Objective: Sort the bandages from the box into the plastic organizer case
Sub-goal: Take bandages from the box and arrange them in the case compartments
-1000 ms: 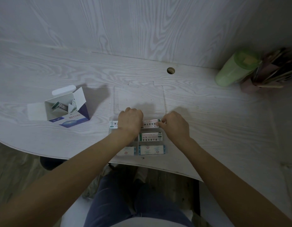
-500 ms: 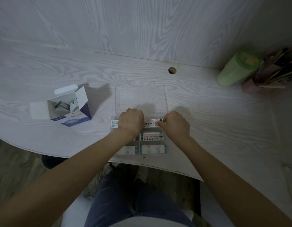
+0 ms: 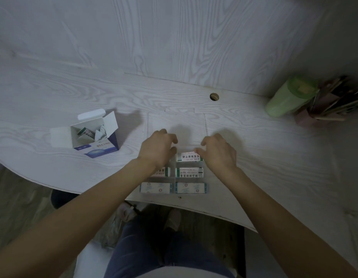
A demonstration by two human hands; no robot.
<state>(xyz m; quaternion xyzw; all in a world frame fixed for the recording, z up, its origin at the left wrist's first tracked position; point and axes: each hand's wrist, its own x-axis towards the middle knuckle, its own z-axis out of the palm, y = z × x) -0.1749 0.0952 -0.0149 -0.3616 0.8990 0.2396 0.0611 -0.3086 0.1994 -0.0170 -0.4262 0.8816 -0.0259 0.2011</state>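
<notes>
White desk [image 3: 254,157] wide; bandage box [image 3: 93,135] open left, some inside. Organizer case [image 3: 191,178] at near edge, compartments filling. Left hand [image 3: 157,150], right hand [image 3: 219,152] loosely curled over top-row bandage [image 3: 187,156], grip unclear. Risk: strip overhanging divider, blocking lid.

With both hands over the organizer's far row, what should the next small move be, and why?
Probably the left hand should reach to the open box for another bandage: wrapped ones still show inside it, and the bandage under the right hand already lies in the organizer case.

pale woodgrain desk [image 3: 254,149], matching wall [image 3: 174,37], dim light
</notes>
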